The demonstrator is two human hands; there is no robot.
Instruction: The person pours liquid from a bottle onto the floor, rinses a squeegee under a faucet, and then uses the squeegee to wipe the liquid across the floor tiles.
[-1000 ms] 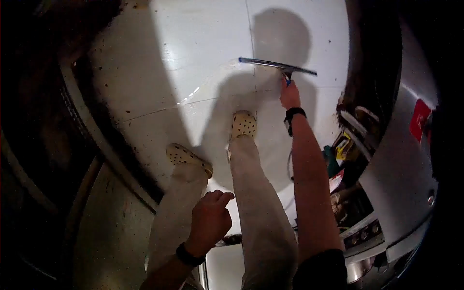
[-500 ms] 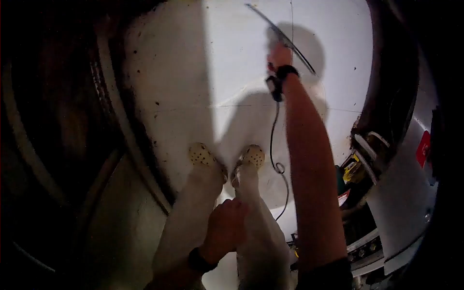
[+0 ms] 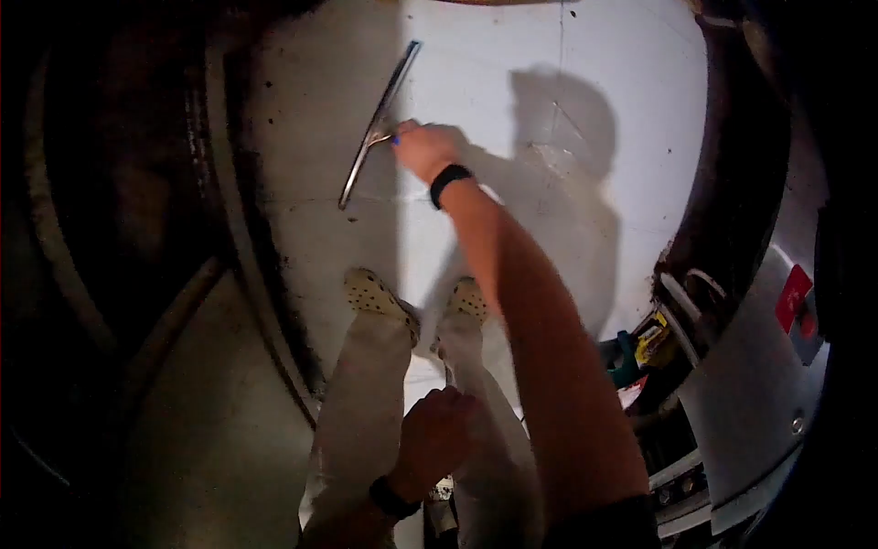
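A squeegee (image 3: 380,123) with a long metal blade slants over the pale floor (image 3: 476,55), its top end leaning right. My right hand (image 3: 427,149) is wrapped round its handle, with a dark band on the wrist. My left hand (image 3: 439,430) is closed low in the view, above my legs, and its fingers are in shadow. Whether the left hand holds anything is not visible.
My feet in light perforated clogs (image 3: 370,295) stand on the floor. Dark curved edges run along both sides. At the lower right are a yellow item (image 3: 651,337), pale curved tubes, a grey panel (image 3: 741,412) and a red tag (image 3: 794,297).
My right hand has moved left and slightly down with the squeegee, whose blade has turned to lean the other way. The cable seen near the right wrist no longer shows.
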